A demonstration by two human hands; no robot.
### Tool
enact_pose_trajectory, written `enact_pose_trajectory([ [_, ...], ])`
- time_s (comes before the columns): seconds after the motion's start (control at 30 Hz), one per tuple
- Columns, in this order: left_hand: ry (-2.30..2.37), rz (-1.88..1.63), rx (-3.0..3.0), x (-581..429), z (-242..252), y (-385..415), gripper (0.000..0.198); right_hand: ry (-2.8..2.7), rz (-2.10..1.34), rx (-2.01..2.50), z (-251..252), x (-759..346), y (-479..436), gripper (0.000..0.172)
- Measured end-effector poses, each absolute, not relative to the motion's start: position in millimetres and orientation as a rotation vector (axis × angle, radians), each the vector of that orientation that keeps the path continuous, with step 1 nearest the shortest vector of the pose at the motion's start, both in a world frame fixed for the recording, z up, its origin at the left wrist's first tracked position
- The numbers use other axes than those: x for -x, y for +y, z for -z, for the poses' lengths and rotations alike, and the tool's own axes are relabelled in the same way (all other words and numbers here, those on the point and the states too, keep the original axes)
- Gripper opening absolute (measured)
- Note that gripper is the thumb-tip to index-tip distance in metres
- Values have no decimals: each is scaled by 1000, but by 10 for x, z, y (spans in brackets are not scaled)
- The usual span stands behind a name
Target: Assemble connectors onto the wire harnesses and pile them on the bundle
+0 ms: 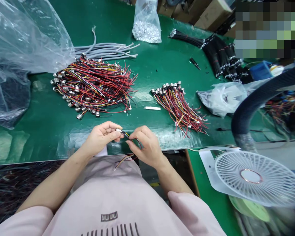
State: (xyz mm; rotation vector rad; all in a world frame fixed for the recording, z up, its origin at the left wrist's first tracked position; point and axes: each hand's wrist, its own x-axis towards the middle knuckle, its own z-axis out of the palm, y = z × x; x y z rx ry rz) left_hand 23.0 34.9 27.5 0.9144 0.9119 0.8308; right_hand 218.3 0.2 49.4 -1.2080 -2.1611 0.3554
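Observation:
Both of my hands meet over the front edge of the green table on one wire harness (125,133). Thumb and fingers of my left hand (104,134) pinch its connector end, where a whitish metal piece shows at the fingertips. My right hand (146,144) closes on the wires a little further along, and their loose ends hang down in front of the shirt. Ahead lies a large pile of similar harnesses (95,85) with round metal connectors and red, black, yellow and white wires. A smaller bundle of harnesses (179,108) rests to the right.
A white pen-like stick (151,108) lies between the piles. Grey cables (108,50) and a clear plastic bag (147,23) are further back. Black cable bundles (216,55) lie at back right. A black flexible duct (250,101) and a white fan (258,177) stand at right.

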Motion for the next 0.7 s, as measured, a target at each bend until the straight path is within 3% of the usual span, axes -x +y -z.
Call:
enact_pose_trajectory([
  [0.13, 900, -839, -881, -245, -285, 346, 37, -2139, -249, 1191, -483, -2101, -23, 10],
  [0.33, 870, -857, -791, -237, -286, 352, 36, -2215, -361, 1128, -515, -2113, -11, 12],
  [0.5, 814, -842, -736, -220, -263, 347, 37, -2225, -186, 1151, -477, -2119, 28, 3],
  [0.7, 832, -805, -755, -219, -264, 351, 38, -2234, -79, 1160, -491, -2094, 57, 7],
])
